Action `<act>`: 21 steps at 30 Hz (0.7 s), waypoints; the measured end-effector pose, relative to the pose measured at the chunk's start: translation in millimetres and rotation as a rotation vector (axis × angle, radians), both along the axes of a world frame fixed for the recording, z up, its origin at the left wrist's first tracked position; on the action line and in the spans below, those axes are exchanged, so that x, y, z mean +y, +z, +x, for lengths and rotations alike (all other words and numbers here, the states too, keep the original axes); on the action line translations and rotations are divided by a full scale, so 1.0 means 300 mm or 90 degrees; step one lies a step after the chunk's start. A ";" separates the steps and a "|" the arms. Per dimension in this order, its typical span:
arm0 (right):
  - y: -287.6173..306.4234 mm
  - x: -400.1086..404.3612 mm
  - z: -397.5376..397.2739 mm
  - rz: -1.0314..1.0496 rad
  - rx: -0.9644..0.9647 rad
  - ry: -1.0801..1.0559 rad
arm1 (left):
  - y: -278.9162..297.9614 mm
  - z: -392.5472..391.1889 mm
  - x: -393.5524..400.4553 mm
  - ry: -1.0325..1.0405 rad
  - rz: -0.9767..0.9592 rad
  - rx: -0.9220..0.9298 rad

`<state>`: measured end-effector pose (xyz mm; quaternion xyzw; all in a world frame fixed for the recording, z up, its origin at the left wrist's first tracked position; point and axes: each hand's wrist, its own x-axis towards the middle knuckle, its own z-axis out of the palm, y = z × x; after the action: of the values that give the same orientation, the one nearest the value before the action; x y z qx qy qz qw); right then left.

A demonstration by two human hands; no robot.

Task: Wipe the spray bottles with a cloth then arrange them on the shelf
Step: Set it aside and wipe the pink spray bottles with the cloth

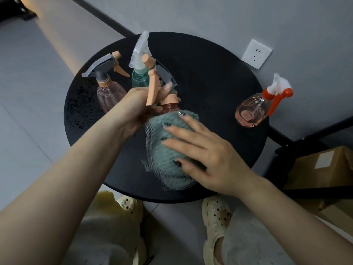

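L hand grips neck of brown plastic spray bottle w/ peach trigger, steadying it over round black table. R hand, fingers spread flat, presses teal mesh-backed cloth around body to wipe. Red-trigger pink bottle waits at 3 o'clock.

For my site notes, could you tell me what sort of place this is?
Probably a room in a home: a small round black table by a grey wall with a socket, and a cardboard box nearby.
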<state>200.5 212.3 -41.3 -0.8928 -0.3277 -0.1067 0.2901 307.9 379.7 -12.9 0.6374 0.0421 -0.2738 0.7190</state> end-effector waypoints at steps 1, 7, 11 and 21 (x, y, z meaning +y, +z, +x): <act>0.000 0.002 0.004 0.048 0.051 -0.029 | -0.003 -0.003 -0.005 -0.013 -0.016 -0.004; 0.009 0.024 0.023 0.210 0.217 -0.115 | -0.014 -0.016 -0.027 0.004 -0.002 -0.005; 0.014 0.025 0.001 0.063 0.086 -0.053 | -0.004 -0.006 -0.005 0.006 -0.025 -0.006; -0.005 0.004 0.002 -0.037 -0.047 0.017 | 0.018 -0.003 0.006 0.000 0.025 -0.039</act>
<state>201.2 213.6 -42.6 -0.8918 -0.3529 -0.1259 0.2536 307.1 381.4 -7.4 0.6593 0.0254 -0.2532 0.7075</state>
